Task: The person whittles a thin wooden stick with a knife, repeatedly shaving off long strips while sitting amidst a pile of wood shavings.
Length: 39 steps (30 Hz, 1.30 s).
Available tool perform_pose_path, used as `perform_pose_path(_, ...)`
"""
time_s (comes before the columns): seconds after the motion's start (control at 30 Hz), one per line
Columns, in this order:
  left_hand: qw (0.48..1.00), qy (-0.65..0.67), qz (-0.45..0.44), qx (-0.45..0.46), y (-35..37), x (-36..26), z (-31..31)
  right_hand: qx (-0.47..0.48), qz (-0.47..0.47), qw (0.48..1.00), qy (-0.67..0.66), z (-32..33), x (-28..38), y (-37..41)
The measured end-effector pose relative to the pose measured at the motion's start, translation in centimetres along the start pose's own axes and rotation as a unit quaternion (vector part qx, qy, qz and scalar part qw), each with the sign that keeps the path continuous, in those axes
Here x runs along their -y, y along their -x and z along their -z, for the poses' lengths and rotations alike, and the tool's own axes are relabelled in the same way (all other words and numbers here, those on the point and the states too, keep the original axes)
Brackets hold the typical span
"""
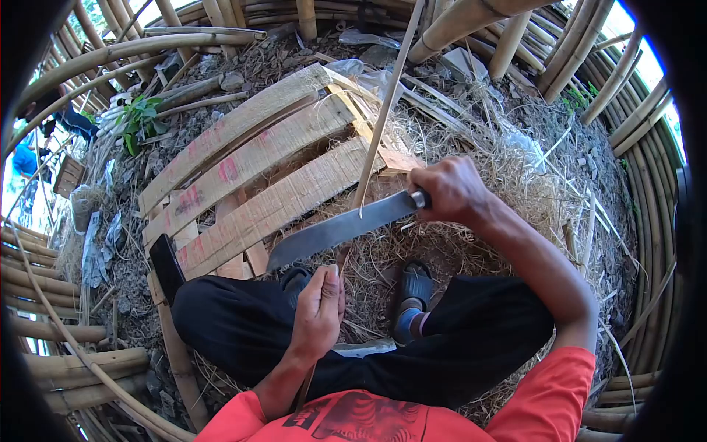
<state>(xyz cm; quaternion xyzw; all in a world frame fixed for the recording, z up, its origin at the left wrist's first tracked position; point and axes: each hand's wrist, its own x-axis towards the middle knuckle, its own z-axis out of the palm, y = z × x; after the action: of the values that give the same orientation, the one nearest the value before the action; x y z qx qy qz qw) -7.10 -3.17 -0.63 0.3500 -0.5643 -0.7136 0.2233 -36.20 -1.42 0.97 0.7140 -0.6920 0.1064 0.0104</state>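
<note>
My right hand (451, 190) is closed round the handle of a machete (342, 227), whose broad blade points left. The blade lies across a long, thin bamboo strip (383, 110), and a small pale shaving shows at the crossing. My left hand (318, 308) grips the strip below the blade, thumb on top. From there the strip runs up past the top edge of the view, and its lower end passes down by my red shirt. Behind the blade stands a slatted wooden crate (258, 158) with reddish marks on its boards.
A dark phone-like slab (167, 269) leans at the crate's left corner. My sandalled foot (414, 291) is below the blade. Shavings (508, 214) cover the ground at right. Bamboo poles (652, 250) ring the space. A person in blue (26, 158) is at far left.
</note>
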Motion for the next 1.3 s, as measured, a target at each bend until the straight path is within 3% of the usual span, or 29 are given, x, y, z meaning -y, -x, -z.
perform_pose_path(0.13, 0.999, 0.018, 0.031, 0.012, 0.0, 0.2, 0.5, -0.045, -0.013, 0.999, 0.017, 0.2, -2.5, 0.8)
perform_pose_path(0.23, 0.995, 0.06, 0.07, 0.025, -0.3, -0.3, 0.2, -0.033, -0.078, 0.995, 0.046, 1.1, -4.2, 0.9)
perform_pose_path(0.3, 0.993, 0.047, 0.108, 0.021, 1.0, -0.9, 0.2, -0.057, -0.289, 0.955, 0.04, 2.4, -8.3, 1.2)
perform_pose_path(0.37, 0.992, 0.021, 0.099, 0.077, 3.2, 0.9, 1.3, -0.105, -0.352, 0.927, 0.071, 6.0, -12.2, 4.3)
perform_pose_path(0.43, 0.992, 0.011, 0.086, 0.094, 3.6, 2.0, 1.4, -0.074, -0.417, 0.905, 0.033, 3.8, -11.1, 4.8)
perform_pose_path(0.47, 0.991, -0.001, 0.088, 0.097, 3.9, 2.4, 1.6, -0.092, -0.389, 0.912, 0.095, 2.6, -10.5, 5.0)
perform_pose_path(0.63, 0.991, -0.037, 0.07, 0.112, 4.7, 3.7, 2.9, -0.126, -0.324, 0.937, 0.035, 1.9, -9.4, 5.8)
perform_pose_path(0.77, 0.989, 0.012, 0.118, 0.092, 6.3, 4.3, 2.6, -0.123, -0.265, 0.956, 0.024, 1.2, -10.7, 6.6)
perform_pose_path(0.87, 0.987, 0.028, 0.126, 0.096, 6.8, 4.4, 2.5, -0.11, -0.274, 0.955, -0.036, 1.7, -9.5, 6.1)
perform_pose_path(1.0, 0.987, 0.031, 0.132, 0.082, 6.7, 4.3, 2.6, 0.039, -0.367, 0.921, -0.128, 1.0, -9.3, 5.6)
perform_pose_path(1.3, 0.982, 0.045, 0.155, 0.097, 5.9, 4.5, 2.6, -0.041, -0.335, 0.941, -0.034, -0.1, -9.6, 7.1)
